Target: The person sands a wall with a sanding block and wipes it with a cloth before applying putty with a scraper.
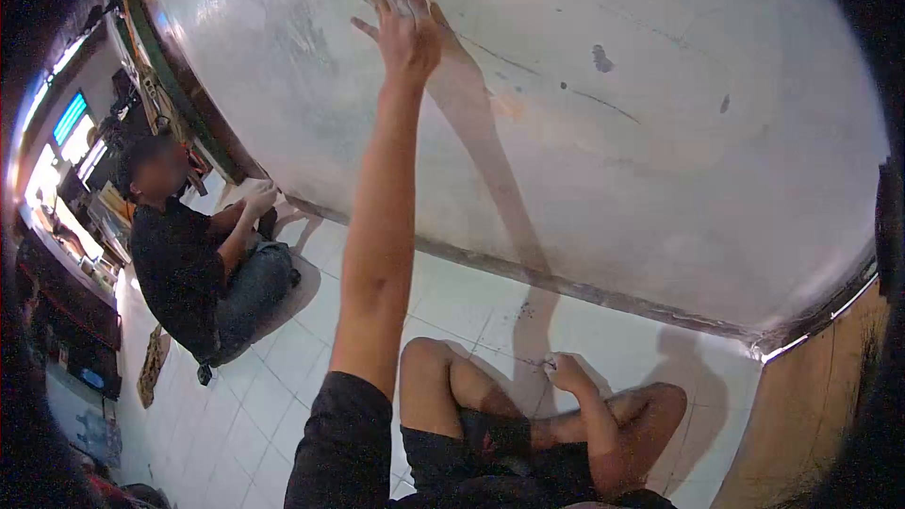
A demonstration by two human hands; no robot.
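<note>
My left arm reaches up to the pale, smooth wall (660, 160). Against its surface lies my left hand (403, 33), fingers stretched out and dusted white. Whether something thin is under the fingers cannot be made out. Dark scratches and grey patches (601, 58) mark the wall to the right of this hand. Low down, beside my crossed legs, my right hand (567, 373) is closed above the tiled floor. A small pale bit shows at its fingertips, too small to name.
To the left another person (179, 264) sits on the white tiles (273, 405) close to the wall. A dark strip (566, 285) runs along the wall's foot. A brown wooden board (801, 415) stands at the right. Furniture and clutter fill the far left.
</note>
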